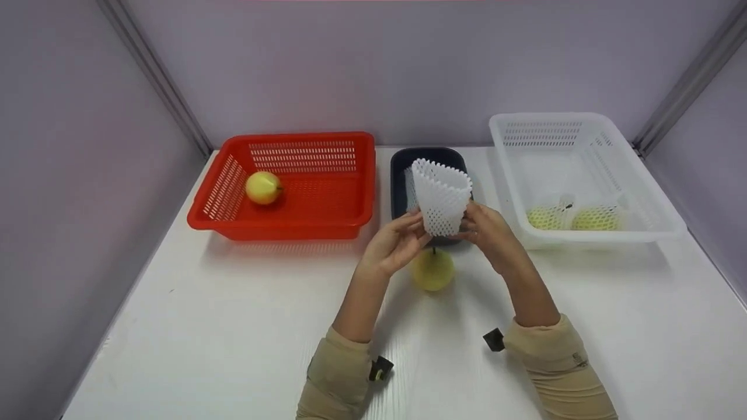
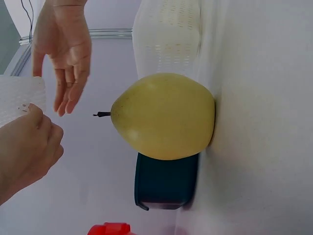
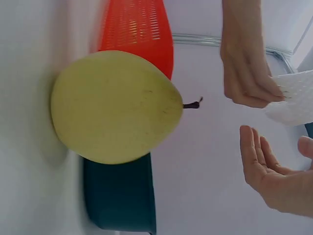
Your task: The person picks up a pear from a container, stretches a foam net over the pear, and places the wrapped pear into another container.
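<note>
My left hand (image 1: 397, 242) pinches the lower left edge of a white foam fruit net (image 1: 442, 201), held up with its wide scalloped mouth at the top. On the net's other side is my right hand (image 1: 489, 233), its fingers fairly straight and its thumb right at the net's edge, as the left wrist view also shows. Below both hands a yellow-green pear (image 1: 432, 272) stands upright on the table, stem (image 3: 192, 105) up, with no net on it. The net looks hollow, its mesh see-through near the bottom.
A red basket (image 1: 292, 223) at the left holds one bare pear (image 1: 263, 188). Behind the hands stands a dark bin (image 1: 398, 166) with more white netting (image 1: 410, 189) inside. At the right, a white basket (image 1: 601, 236) holds two netted pears (image 1: 595, 219).
</note>
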{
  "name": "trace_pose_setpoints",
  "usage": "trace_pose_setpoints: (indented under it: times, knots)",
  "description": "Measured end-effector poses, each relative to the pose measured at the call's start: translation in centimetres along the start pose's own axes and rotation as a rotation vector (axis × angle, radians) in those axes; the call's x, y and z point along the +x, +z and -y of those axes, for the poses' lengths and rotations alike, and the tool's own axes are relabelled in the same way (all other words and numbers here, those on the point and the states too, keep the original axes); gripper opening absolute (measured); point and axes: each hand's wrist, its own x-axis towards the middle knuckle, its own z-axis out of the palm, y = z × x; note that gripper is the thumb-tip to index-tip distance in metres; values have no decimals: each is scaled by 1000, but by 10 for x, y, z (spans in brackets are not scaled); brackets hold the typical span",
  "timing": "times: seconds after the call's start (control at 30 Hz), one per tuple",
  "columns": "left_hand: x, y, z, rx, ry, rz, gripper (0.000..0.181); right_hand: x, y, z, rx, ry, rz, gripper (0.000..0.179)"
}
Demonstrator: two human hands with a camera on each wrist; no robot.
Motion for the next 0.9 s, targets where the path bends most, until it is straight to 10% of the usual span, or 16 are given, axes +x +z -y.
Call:
trace_pose_setpoints:
  times: [0.27,0.6,0.9]
  knots:
    - [0,1,1,106,29,16,29,2,2,-5,194,54,146,39]
    - [-1,-1,-7,138,78,-18,24,4,1,0,563,95,66,23]
    - [-1,-3,-8,232,122,-37,19,3,-5,0,589,87,33,19]
